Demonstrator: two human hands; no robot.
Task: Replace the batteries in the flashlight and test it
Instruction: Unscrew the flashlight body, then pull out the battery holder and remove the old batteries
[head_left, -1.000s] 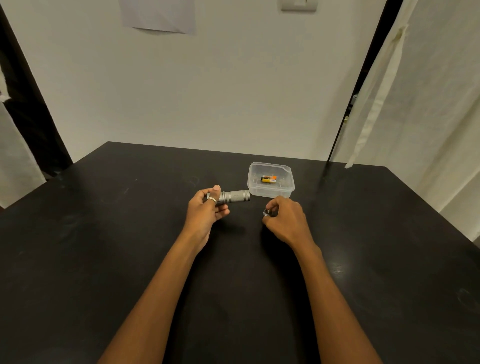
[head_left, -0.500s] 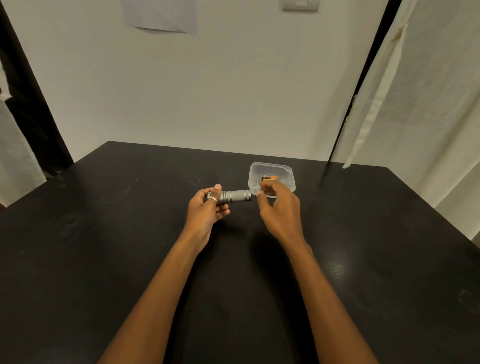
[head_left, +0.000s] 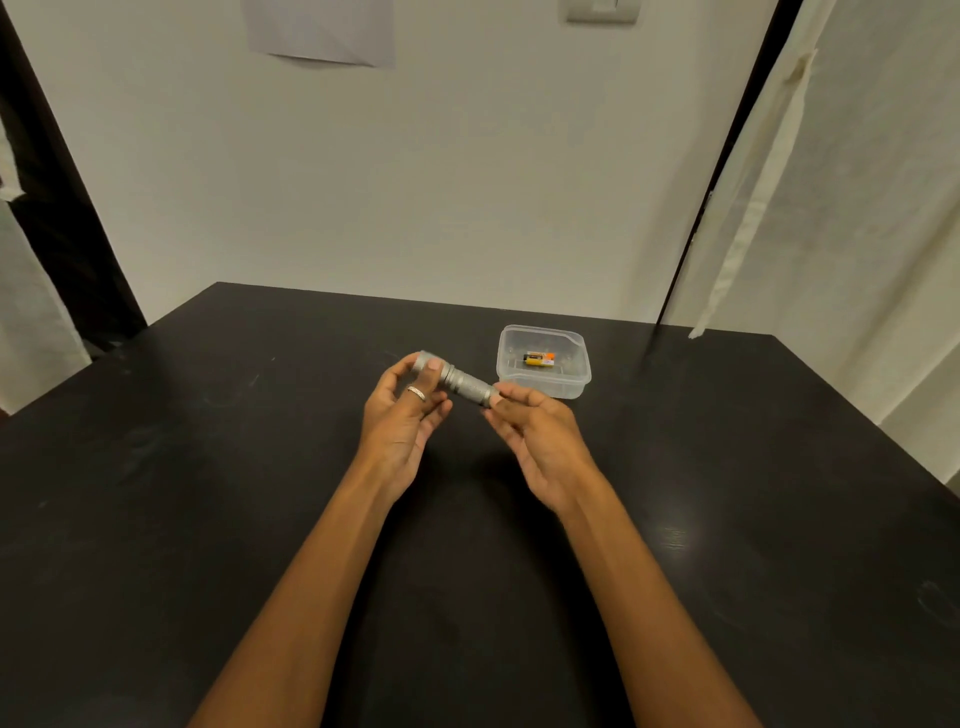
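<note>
A silver flashlight is held above the black tabletop, tilted so its wider head points up and to the left and its tail end down to the right. The left hand grips the head end, thumb and fingers curled round the barrel; one of its fingers wears a ring. The right hand meets the tail end with its palm turned up, and its thumb and fingertips seem to pinch that end, though I cannot tell whether something small sits between them. Just beyond the right hand, a clear plastic container stands on the tabletop with an orange-and-yellow battery lying inside it. Both bare forearms reach in from the bottom edge.
</note>
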